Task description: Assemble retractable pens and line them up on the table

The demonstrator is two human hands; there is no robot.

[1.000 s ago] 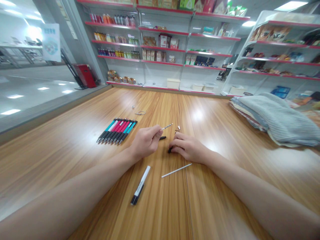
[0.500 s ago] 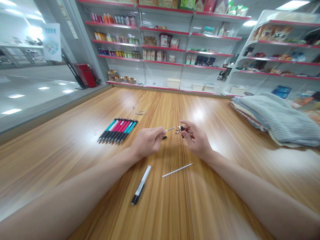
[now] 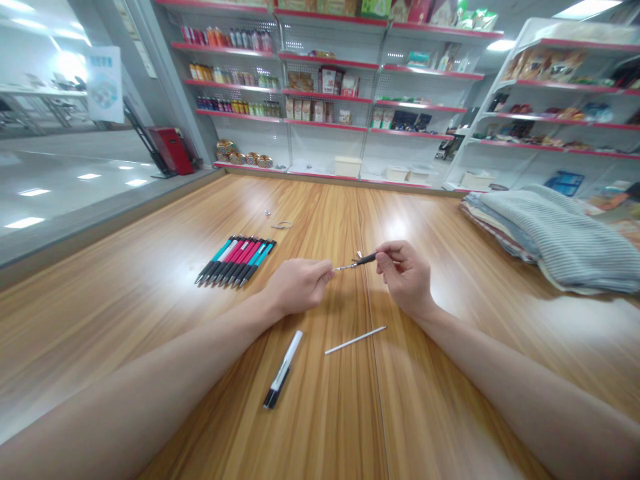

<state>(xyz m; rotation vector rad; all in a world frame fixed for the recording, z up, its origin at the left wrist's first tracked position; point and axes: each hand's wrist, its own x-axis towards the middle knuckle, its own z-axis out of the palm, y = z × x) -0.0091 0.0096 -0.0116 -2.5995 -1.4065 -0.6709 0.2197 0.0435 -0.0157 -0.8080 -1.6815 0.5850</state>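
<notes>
My left hand (image 3: 303, 285) is closed, pinching a thin pen refill (image 3: 345, 268) that points right. In my right hand (image 3: 404, 275), closed too, is a black pen grip section (image 3: 367, 259), tilted down to the left. The refill's tip meets the end of this grip section; how far inside it sits I cannot tell. Just behind lie small metal pieces (image 3: 359, 254), partly hidden. Nearer me, a white refill (image 3: 355, 341) rests slantwise on the table. To its left is a white and black pen barrel part (image 3: 283, 370).
Several teal, pink and black pens (image 3: 236, 261) lie in a row at left on the wooden table (image 3: 320, 427). Behind them are a small ring-like loop (image 3: 282, 225) and a tiny shiny piece (image 3: 267, 213). Folded cloths (image 3: 555, 233) sit at right. Stocked shelves (image 3: 327, 123) stand beyond.
My right hand has shifted slightly right and now holds the black grip section out toward the left. The refill in my left hand has come together with its end.
</notes>
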